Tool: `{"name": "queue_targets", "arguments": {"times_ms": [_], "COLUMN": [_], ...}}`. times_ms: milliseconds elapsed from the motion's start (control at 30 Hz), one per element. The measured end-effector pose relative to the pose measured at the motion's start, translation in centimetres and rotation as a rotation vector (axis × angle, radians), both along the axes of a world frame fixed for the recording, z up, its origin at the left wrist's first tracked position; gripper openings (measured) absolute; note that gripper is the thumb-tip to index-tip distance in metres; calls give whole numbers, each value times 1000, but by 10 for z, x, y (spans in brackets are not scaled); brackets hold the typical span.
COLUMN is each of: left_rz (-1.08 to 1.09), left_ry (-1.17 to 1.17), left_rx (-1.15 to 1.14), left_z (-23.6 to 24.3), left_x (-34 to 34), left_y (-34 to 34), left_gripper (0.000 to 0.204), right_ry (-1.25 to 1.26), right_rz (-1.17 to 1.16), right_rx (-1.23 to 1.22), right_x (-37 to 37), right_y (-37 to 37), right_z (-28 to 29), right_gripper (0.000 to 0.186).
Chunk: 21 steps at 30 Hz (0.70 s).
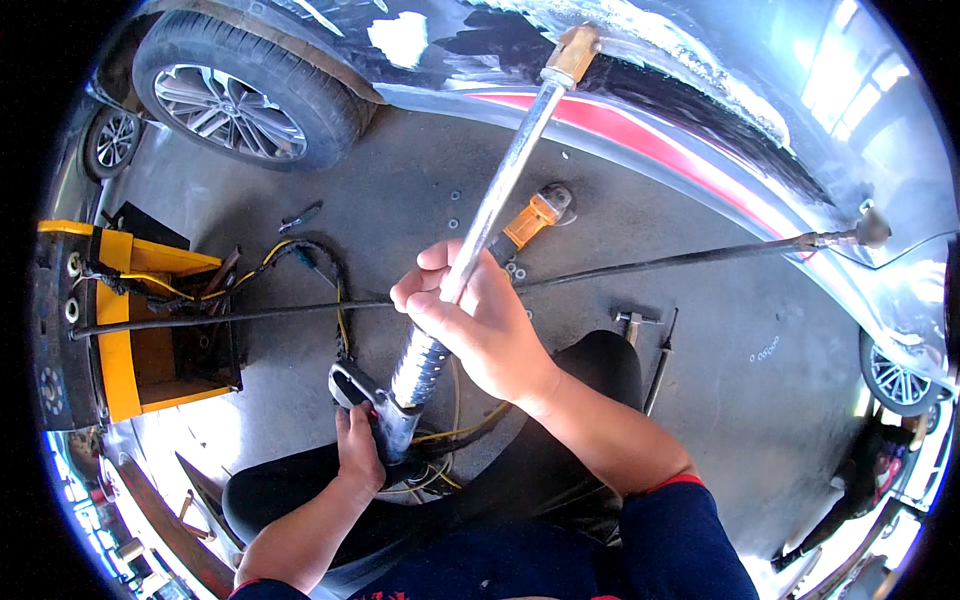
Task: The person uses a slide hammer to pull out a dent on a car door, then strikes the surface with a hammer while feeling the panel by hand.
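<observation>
A spot-welding dent puller (515,165) runs slanting up from my lap, with a long chrome rod. Its brass-coloured tip (575,55) meets the car's scraped side panel (660,50). My right hand (490,325) is closed on the rod, thumb along it, just above the dark ribbed sleeve (420,370). Down at the lower end, my left hand (358,452) grips the black loop handle (393,432); some of its fingers are hidden behind the handle. A thick black cable (640,267) passes behind my right hand and runs to a metal clamp (868,230) at the car's panel.
An orange angle grinder (535,215) lies on the floor past my right hand. A hammer (635,318) is by my right knee, and several washers (455,210) are scattered about. A yellow-and-black machine (120,330) with cables stands left. The car's wheel (250,100) is at upper left.
</observation>
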<state>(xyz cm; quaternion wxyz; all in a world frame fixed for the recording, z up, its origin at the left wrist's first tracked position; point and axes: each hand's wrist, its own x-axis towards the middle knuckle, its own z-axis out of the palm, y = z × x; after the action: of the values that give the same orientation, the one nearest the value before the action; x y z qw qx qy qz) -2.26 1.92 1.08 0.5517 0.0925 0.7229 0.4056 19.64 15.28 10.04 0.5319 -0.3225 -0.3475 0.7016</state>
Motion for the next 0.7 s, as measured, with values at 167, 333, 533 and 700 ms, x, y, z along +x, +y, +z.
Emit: {"name": "queue_targets", "arguments": {"times_ms": [167, 333, 533, 700], "left_rz": [-377, -451, -445, -404], "left_ry": [-789, -549, -389, -459], "left_rx": [-344, -366, -301, -275], "left_z": [-26, -21, 0, 16], "left_x": [-43, -11, 1, 9], "left_y": [-19, -26, -17, -12], "left_gripper": [36, 30, 35, 41], "right_ry": [-2, -30, 48, 50], "right_rz": [42, 41, 49, 52], "right_rx": [66, -31, -105, -74], "right_x": [-2, 7, 10, 10], "right_y": [-17, -21, -20, -13], "right_z": [9, 3, -5, 2], "right_gripper": [33, 27, 23, 23]}}
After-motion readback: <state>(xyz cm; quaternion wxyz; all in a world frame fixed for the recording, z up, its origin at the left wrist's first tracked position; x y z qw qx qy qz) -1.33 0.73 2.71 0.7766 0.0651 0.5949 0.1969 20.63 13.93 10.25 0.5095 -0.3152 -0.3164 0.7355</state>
